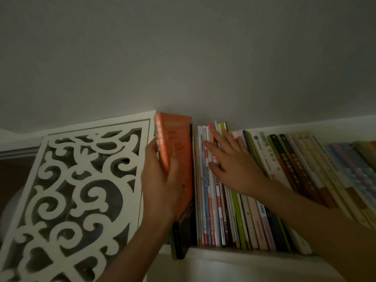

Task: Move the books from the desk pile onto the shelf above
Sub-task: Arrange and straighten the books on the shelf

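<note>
An orange book (177,139) stands upright at the left end of the white shelf (234,256), against the carved side panel. My left hand (160,180) grips its spine, thumb on the cover and fingers round the left side. A dark book (180,237) sticks out below it at the shelf's front edge. My right hand (230,161) lies flat with straight fingers on the spines of the row of upright books (223,210) just to the right, pressing them away from the orange book. The desk pile is out of view.
A white panel with cut-out scrollwork (81,190) closes the shelf's left end. The row of thin and thick books (305,165) runs on to the right edge of the view. A plain grey wall (183,58) rises behind.
</note>
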A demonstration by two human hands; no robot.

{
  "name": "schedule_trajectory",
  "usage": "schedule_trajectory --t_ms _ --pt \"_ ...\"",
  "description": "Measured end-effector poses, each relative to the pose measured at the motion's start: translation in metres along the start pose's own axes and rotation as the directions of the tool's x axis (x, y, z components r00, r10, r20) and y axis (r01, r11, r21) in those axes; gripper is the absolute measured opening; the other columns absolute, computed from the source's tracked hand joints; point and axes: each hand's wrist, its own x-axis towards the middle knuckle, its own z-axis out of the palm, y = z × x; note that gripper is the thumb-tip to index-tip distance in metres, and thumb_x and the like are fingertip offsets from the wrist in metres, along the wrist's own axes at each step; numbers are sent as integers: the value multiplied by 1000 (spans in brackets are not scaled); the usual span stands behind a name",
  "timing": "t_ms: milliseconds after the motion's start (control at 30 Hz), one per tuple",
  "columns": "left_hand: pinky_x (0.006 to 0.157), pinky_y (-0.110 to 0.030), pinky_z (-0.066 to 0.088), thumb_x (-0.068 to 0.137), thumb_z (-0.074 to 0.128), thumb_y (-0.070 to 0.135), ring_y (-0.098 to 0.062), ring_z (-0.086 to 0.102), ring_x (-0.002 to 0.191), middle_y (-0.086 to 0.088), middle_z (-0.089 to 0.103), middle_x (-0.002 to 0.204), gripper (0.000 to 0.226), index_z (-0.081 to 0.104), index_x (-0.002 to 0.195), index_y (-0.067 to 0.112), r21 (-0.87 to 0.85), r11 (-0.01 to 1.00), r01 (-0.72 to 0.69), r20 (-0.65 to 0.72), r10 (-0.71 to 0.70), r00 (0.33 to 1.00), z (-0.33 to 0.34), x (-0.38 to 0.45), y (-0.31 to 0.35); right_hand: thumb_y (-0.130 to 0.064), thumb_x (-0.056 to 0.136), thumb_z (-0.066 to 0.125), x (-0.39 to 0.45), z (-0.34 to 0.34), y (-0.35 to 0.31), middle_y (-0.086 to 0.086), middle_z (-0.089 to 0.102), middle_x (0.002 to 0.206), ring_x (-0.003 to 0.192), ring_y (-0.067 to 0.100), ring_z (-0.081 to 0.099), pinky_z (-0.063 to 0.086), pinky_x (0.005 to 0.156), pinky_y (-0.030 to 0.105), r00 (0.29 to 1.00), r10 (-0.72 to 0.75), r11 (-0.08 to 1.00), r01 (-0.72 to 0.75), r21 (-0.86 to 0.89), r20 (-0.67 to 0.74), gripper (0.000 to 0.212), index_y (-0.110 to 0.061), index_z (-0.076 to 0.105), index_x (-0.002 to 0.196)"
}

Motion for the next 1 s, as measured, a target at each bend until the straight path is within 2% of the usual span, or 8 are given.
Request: schedule_trajectory --t_ms 100,167,400,533,633,833,900,1000 --pt "58 -14 44 88 57 35 5 62 76 21 59 91 40 35 120 43 -68 968 241 89 -235 968 -1 -9 -3 -39 98 30 -9 1 -11 -3 -15 157 143 17 -21 -19 111 36 1000 13 999 -14 39 5 56 -29 13 150" --pt "62 -17 44 89 58 28 1 62 80 16 61 97 27 45 110 38 -40 952 304 127 -297 946 1 -17 -5 -43 90 21 -19 5 -16 -3 -13 158 143 19 -19 -21 110 37 1000 19 999 -19 47 1 62 -28 15 150" --pt "60 -18 44 90 56 17 -2 63 76 15 63 84 21 52 87 37 112 966 233 23 -237 971 -10 -27 14 -39 91 22 -56 11 -26 2 0 159 145 25 -10 -11 113 42 999 48 993 -46 105 -19 59 -23 26 148" --pt "68 -25 46 88 58 15 -7 59 90 13 58 102 30 48 112 30 88 968 236 -119 -225 967 -10 -46 27 -35 89 27 -80 12 -25 8 34 150 141 30 25 20 113 53 991 102 984 -88 152 -90 52 -18 49 133" --pt "73 -29 46 87 61 22 -2 55 90 17 56 106 37 44 117 35 129 981 143 -213 -113 970 -12 -61 38 -31 88 30 -96 5 -11 9 45 143 135 29 36 27 109 55 979 155 984 -141 109 -131 47 -16 54 125" --pt "68 -32 49 81 64 46 -6 61 92 19 61 105 34 48 111 48 128 980 150 -239 -116 964 -26 -51 62 -29 90 47 -124 -17 38 19 43 142 133 36 36 22 109 60 867 372 924 -378 48 -331 39 -8 52 122" --pt "67 -36 52 76 67 51 -14 66 92 14 65 106 41 51 113 44 73 983 171 -209 -153 966 -26 -43 71 -38 90 54 -126 -23 51 24 35 146 136 41 31 12 108 59 821 456 878 -478 23 -343 54 -3 46 129" --pt "66 -25 50 84 66 28 -3 65 89 15 63 105 33 50 113 32 22 999 47 -150 -43 988 -13 -41 95 -62 84 51 -122 -31 64 22 13 155 143 38 9 -4 107 58 800 538 833 -552 24 -266 87 -5 26 145"
